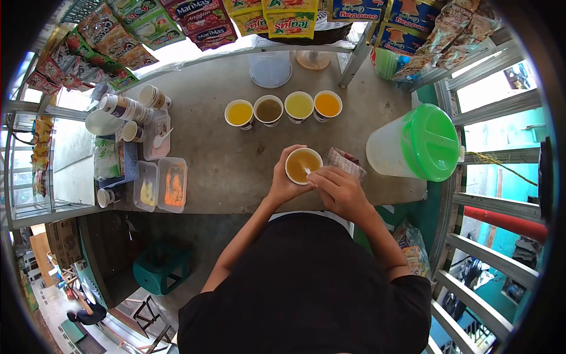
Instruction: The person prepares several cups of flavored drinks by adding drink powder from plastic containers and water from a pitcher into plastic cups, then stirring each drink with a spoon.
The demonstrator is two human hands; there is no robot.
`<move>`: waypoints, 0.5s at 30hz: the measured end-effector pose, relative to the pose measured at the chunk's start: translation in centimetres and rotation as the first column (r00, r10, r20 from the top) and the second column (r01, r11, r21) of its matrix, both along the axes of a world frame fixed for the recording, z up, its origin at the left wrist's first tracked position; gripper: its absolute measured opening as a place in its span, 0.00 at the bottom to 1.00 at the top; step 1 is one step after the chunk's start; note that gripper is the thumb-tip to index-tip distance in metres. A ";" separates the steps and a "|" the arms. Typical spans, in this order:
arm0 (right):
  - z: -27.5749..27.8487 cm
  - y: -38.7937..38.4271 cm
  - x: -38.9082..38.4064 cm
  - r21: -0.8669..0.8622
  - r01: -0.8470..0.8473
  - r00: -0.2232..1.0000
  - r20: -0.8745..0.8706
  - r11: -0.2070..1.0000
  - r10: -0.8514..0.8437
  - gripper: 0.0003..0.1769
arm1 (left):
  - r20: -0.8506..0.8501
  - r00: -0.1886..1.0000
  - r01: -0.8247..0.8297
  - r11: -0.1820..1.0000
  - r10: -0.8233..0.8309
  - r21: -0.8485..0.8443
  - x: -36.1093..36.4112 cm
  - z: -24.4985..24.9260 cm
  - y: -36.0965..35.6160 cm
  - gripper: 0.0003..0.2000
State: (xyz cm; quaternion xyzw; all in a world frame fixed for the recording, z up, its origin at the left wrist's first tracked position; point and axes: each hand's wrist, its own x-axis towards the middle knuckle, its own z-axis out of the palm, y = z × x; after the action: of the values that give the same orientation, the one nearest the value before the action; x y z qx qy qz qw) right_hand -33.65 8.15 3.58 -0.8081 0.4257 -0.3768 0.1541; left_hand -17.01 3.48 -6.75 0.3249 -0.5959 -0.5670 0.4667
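Observation:
My left hand (284, 180) is wrapped round a paper cup (289, 176) of orange-yellow drink near the front of the counter. In my right hand (339, 190) a white spoon (307, 171) is pinched, its lower end dipping into the drink. Just behind my right hand lies a folded checked cloth (346, 162). Farther back stand several filled cups in a row: a yellow drink (240, 113), a brown drink (269, 111), a pale yellow-green drink (299, 107) and an orange drink (327, 105).
A large drink container with a green lid (433, 141) stands at right. Open tubs of orange powder (175, 186) and yellow powder (146, 187), plus stacked paper cups (125, 110), are at left. Drink sachets (289, 17) hang overhead. A green stool (160, 268) sits below; a person (91, 314) is outside.

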 end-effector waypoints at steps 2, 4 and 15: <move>0.2 0.3 0.2 0.012 -0.013 1.000 0.018 1.000 0.013 0.16 | -0.003 1.000 -0.003 1.000 0.003 0.003 0.0 0.0 0.0 0.41; 0.3 0.6 0.4 0.085 -0.063 0.993 0.102 0.994 0.055 0.14 | -0.021 1.000 0.003 1.000 -0.003 0.017 0.1 0.2 0.0 0.42; 0.1 -0.3 -0.1 0.018 0.002 1.000 0.029 1.000 -0.003 0.13 | 0.018 1.000 -0.008 1.000 0.008 -0.013 0.1 0.0 0.1 0.41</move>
State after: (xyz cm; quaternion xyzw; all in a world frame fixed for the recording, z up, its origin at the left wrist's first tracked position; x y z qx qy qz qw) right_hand -33.79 7.90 3.67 -0.8005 0.4278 -0.3851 0.1670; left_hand -16.95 3.58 -6.79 0.3291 -0.6025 -0.5584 0.4658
